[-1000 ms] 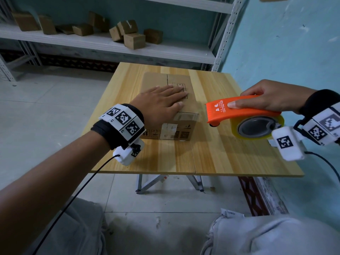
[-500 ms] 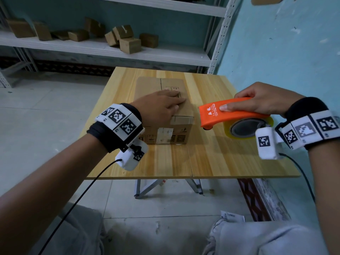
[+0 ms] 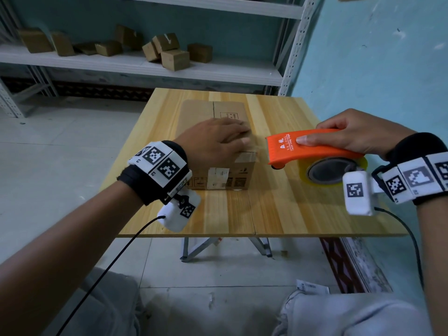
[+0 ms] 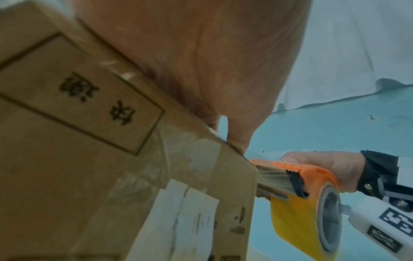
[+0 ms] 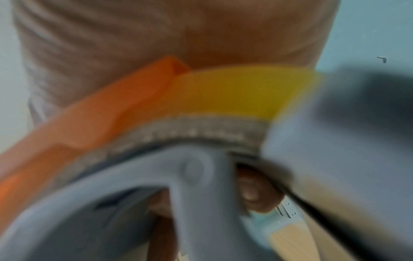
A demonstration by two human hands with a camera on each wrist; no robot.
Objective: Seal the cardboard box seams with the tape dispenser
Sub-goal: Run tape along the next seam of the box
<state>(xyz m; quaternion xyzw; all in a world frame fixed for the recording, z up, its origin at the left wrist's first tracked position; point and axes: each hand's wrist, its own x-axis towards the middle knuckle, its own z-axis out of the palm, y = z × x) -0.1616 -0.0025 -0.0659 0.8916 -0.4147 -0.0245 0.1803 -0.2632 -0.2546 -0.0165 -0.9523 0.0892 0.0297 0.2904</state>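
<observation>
A brown cardboard box point(image 3: 206, 112) stands on the wooden table point(image 3: 278, 202), its top seam running away from me. My left hand point(image 3: 218, 141) lies flat on the box top near its right front corner, fingers straight and pressing down. My right hand point(image 3: 351, 137) grips an orange tape dispenser point(image 3: 303, 149) with a yellowish tape roll point(image 3: 334, 170), held just right of the box. In the left wrist view the dispenser point(image 4: 301, 176) has its front end at the box's point(image 4: 111, 176) upper right edge, with clear tape stretched between them. The right wrist view is blurred, showing the dispenser point(image 5: 100, 120) close up.
A white metal shelf point(image 3: 145, 66) behind the table carries several small cardboard boxes point(image 3: 174, 59). A teal wall point(image 3: 375, 69) runs along the table's right side. The table's folding legs point(image 3: 201, 248) show below its front edge, and my knees are under it.
My right hand has brought the dispenser leftward, closer to the box's right edge. My left hand's fingers have drawn back slightly toward the near right corner of the box top.
</observation>
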